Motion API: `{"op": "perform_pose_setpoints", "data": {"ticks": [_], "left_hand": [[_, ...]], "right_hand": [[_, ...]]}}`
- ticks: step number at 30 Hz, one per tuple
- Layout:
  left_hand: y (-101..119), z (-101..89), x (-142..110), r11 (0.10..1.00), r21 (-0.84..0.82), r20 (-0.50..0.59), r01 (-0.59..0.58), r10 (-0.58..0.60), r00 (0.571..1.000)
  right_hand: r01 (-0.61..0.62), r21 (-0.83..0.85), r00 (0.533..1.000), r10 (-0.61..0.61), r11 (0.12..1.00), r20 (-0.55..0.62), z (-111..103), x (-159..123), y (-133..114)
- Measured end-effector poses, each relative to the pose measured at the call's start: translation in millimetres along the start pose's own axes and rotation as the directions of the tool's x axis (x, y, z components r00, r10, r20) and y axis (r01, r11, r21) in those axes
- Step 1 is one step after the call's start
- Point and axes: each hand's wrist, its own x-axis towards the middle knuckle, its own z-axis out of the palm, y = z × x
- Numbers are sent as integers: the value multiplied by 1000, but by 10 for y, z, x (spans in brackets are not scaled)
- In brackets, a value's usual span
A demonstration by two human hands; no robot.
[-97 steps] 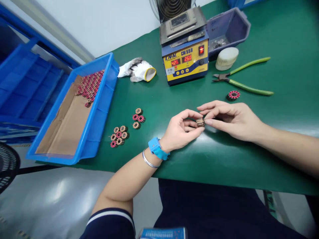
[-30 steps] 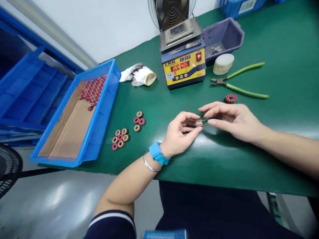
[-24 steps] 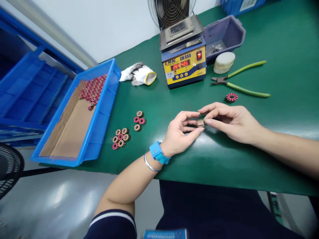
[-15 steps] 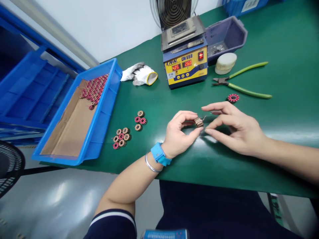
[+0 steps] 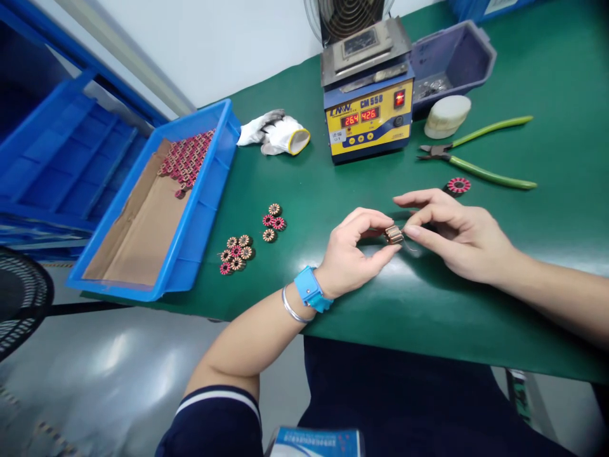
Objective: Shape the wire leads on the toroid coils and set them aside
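Coil [image 5: 394, 235] partly hidden by left fingers [image 5: 373, 220], 1 black fan [image 5: 21, 303] cut off at left edge

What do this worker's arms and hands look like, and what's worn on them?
Both the left hand and the right hand are bare, ungloved human hands. The left wrist wears a bright blue wristband and, just above it, a thin silver bangle. A dark navy sleeve with a white stripe covers the upper left arm. Nothing worn shows on the right arm.

Two hands [image 5: 356, 254], one ring [image 5: 393, 235] held, twelve rings [image 5: 279, 223] on the counter [image 5: 304, 187], lots more in the tray [image 5: 204, 212], one pair of pliers [image 5: 492, 174], one purple bin [image 5: 464, 47]
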Motion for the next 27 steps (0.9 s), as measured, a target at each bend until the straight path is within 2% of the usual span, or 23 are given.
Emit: {"op": "perform_pose_setpoints", "data": {"ticks": [7,16,19,21,23,24,27], "left_hand": [[14,-17,0,997,26,29,71,-72,997],[34,-24,14,997,10,39,83,-83,996],[34,-28,15,995,14,34,97,-98,995],[49,-26,11,987,-18,44,157,-156,987],[75,-20,4,969,-73,74,237,-231,970],[89,-16,1,959,-96,89,266,-258,962],[124,-12,-2,957,-120,114,264,-251,961]], "right_hand": [[-45,75,998,48,996,-39,-8,37,-34],[-137,168,990,137,976,13,2,41,2],[-209,283,972,230,936,-41,-12,70,51],[-245,426,953,296,871,-57,-24,93,70],[-257,525,947,320,811,-30,-35,108,69],[-258,528,952,307,809,-4,-39,111,62],[-238,402,971,214,884,105,-45,101,25]]}}
